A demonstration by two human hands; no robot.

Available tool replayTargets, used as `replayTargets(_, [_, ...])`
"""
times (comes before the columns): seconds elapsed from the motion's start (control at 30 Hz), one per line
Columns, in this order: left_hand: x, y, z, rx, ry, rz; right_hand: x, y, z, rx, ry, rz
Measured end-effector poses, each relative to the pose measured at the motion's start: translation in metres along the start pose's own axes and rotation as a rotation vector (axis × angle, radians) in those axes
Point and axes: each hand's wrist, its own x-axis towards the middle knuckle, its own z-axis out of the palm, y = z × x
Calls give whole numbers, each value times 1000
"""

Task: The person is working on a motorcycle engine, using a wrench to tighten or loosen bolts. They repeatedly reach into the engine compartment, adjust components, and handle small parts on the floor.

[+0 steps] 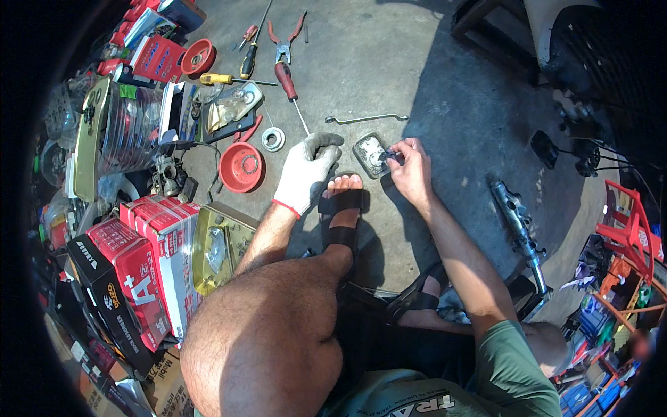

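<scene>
My left hand [308,167], in a white work glove with a red cuff, is closed just below the shaft of a red-handled screwdriver [285,79]; what is inside its fingers is hidden. My right hand [411,172] is bare and pinches a small dark part [390,157] at the right side of a small metal tray [362,146] holding white material. A double-ended wrench [367,119] lies above the tray. A metal ring [273,139] and a red bowl [239,177] with small rings inside sit left of my gloved hand. My sandalled foot [345,212] is between my hands.
Pliers [283,48], more screwdrivers [247,62] and another red bowl [194,61] lie at the upper left. Stacked boxes [154,254] and a yellow tray [208,267] flank my left leg. A metal fork tube [517,226] lies at right, near a red plastic chair [629,233].
</scene>
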Motion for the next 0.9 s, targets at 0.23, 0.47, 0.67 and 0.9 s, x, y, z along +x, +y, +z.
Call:
replayTargets(0.23, [3, -8, -1, -29, -14, -4, -1, 3, -3, -125, -63, -70])
replayTargets(0.47, [6, -13, 0, -32, -19, 16, -2, -4, -9, -242, -54, -162])
replayTargets(0.67, [5, -7, 1, 18, -18, 16, 1, -5, -11, -195, -87, -179])
replayTargets(0.9, [8, -16, 3, -59, 2, 15, -2, -10, 5, -442, -181, -475])
